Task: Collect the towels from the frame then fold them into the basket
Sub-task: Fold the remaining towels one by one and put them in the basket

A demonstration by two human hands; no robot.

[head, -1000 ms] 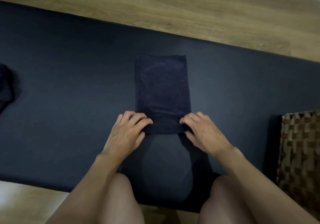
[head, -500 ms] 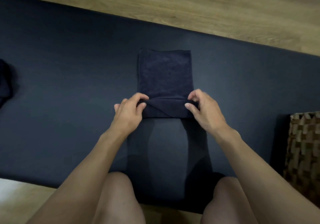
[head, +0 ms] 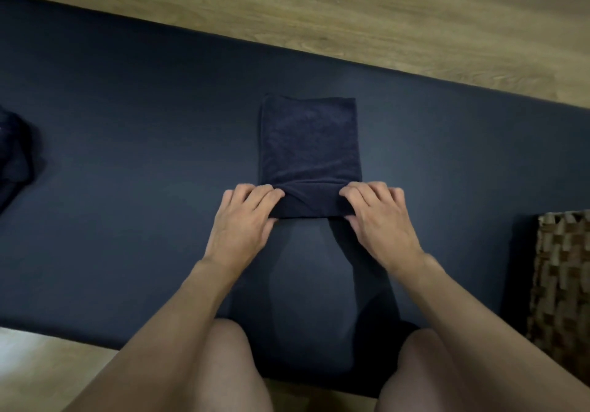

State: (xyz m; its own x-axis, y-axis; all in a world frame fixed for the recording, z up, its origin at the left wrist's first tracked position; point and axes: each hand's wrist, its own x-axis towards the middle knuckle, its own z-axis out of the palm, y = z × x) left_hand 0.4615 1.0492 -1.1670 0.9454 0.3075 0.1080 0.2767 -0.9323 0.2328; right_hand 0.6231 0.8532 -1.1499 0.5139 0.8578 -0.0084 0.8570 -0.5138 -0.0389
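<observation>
At the far left edge of the dark mat (head: 127, 162) you have a crumpled heap of dark cloth (head: 14, 153), partly cut off by the frame and well apart from your hands; it lies where it did 1 second ago.

Your left hand (head: 244, 217) sits at the near-left corner of the towel (head: 309, 143); its fingers are curled over the top of the turned-over band and the thumb is tucked against the near edge, so it pinches that fold.

The towel lies flat in the middle of the mat as 1 narrow dark rectangle running away from you; its near end is doubled over into a short band. Half a second ago that band was lifted between your fingertips; now it is down on the towel with your knuckles over it.

Your right hand (head: 380, 217) mirrors the left at the near-right corner; fingers over the band, thumb at its near edge, gripping it.

The woven basket (head: 562, 277) stands at the right edge, on the mat and apart from the towel.
</observation>
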